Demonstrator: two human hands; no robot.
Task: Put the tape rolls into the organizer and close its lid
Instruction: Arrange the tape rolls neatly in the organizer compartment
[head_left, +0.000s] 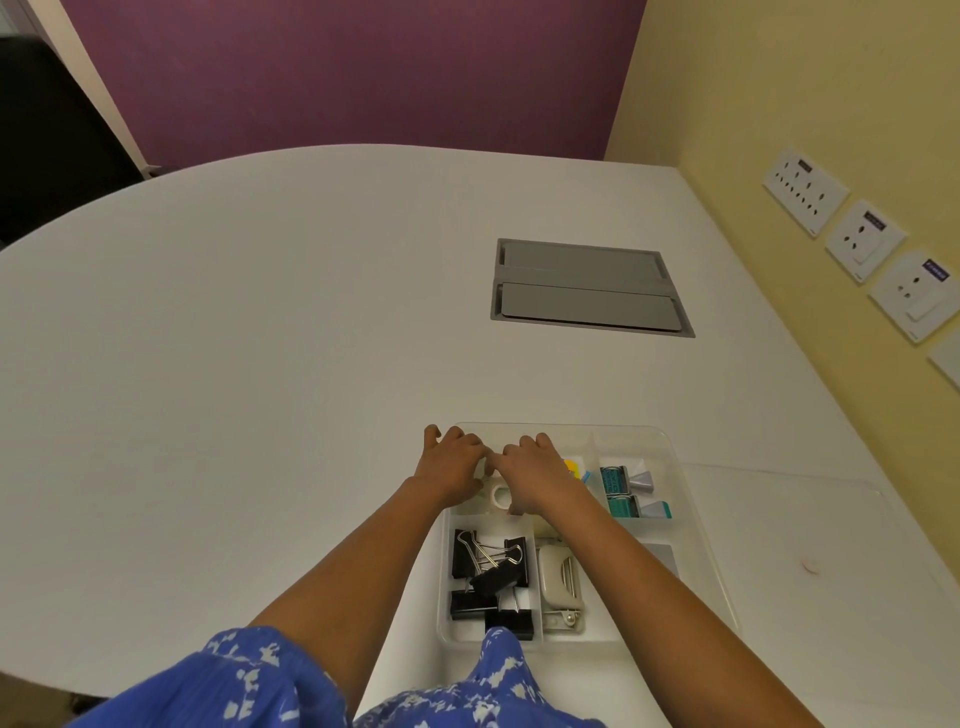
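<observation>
On the white surface (234, 338), the left hand (453, 465) rests over the far-left compartment of the clear organizer (691, 525), fingers (434, 432) curled down onto a tape roll (498, 496) of pale, translucent tape lying flat in that compartment. Immediately beside it, the right hand (535, 475) covers the same roll from the other side, its fingers bent and touching the left hand's; whether either hand actually pinches the roll cannot be told. Judged from appearance, the roll is light, rigid at its core and smooth on its outer face, so a hold through the centre hole or across its rim appears soundest. Below the hands, black binder clips (488, 577) fill the near-left compartment, with a small beige stapler (558, 577) next to them. Further right lie two teal correction tapes (626, 496); their printing is too small to read. The transparent lid (810, 519) lies open flat at the organizer's right. Wall sockets (862, 239) carry dark labels, illegible.
</observation>
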